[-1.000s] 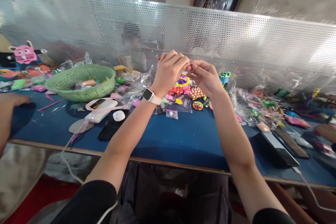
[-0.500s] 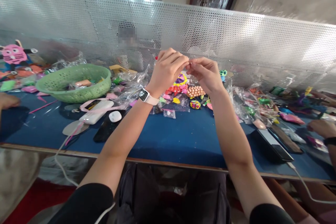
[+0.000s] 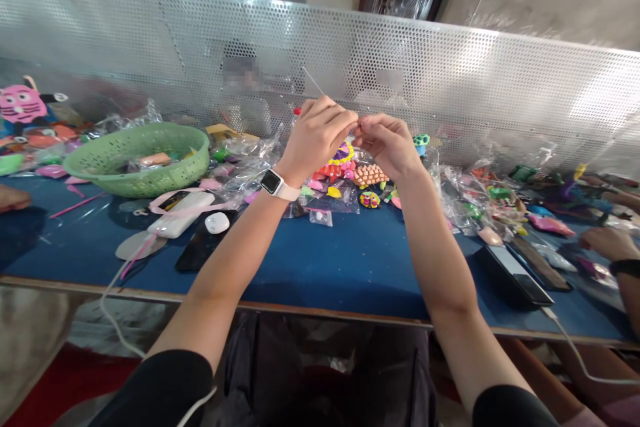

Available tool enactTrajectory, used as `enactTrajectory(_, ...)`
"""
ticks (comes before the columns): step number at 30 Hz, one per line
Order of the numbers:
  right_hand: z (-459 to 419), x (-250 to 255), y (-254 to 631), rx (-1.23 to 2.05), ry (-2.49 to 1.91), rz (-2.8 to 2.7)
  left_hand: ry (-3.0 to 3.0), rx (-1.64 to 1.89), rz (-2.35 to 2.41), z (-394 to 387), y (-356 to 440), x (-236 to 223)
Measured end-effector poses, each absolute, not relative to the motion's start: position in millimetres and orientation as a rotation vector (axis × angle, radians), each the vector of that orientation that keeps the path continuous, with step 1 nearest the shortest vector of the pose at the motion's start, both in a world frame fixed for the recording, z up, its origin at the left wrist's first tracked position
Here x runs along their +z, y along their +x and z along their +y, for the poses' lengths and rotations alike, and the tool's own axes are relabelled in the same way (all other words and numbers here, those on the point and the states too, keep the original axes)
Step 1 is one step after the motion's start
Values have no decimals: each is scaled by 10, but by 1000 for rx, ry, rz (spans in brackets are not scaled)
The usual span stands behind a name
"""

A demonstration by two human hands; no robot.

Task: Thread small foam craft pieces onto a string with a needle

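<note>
My left hand [image 3: 320, 137] and my right hand [image 3: 387, 143] are raised above the blue table [image 3: 345, 260] with their fingertips pinched together. A thin pale stick [image 3: 313, 80] pokes up from my left hand's fingers. Something tiny sits between the fingertips of both hands; I cannot make it out. A white watch [image 3: 274, 183] is on my left wrist. Below the hands lie colourful clay figures [image 3: 350, 173] and small plastic bags.
A green basket [image 3: 137, 160] stands at the left. A white power bank [image 3: 180, 213], a white mouse-like lump [image 3: 217, 222] and a black phone [image 3: 200, 247] lie near it. Dark phones [image 3: 515, 273] lie at the right. Other people's hands show at both edges. A perforated metal screen [image 3: 450, 80] backs the table.
Both hands stay pinched together. A thin stick now shows above my left hand. The view has shifted slightly right.
</note>
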State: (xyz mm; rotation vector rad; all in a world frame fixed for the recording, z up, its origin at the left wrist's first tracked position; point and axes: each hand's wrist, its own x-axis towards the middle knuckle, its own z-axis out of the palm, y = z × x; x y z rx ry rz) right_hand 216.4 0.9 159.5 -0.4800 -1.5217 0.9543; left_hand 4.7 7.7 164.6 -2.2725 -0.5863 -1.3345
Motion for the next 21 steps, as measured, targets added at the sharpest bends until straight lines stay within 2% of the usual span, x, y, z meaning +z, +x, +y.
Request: enactTrajectory(21, -55, 1597, 2024, 636, -557, -1482, -2333, -1418, -622, 61, 67, 1677)
